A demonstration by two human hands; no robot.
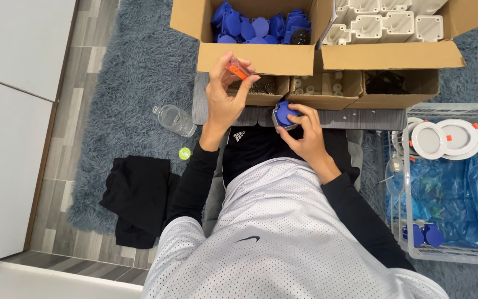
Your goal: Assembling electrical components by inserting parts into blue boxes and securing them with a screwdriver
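Blue-and-grey socket part [284, 115], a small squarish housing with a rounded blue face, sits in the right hand [304, 133], whose fingers curl around its grey edge just above the person's lap. To the left and slightly higher, the left hand [225, 94] pinches a small orange piece [237, 70] between thumb and fingertips, apart from the blue part. Judging from this, the fitting would go best with the housing held steady and turned face-up, and the orange piece brought down square rather than tilted. Beyond the hands lies a grey ridged board [349, 118], then small cardboard trays [327, 88] of tiny parts, then a box of blue covers [258, 26] beside white housings [385, 22]. A clear bottle [175, 119] lies on the rug, left.
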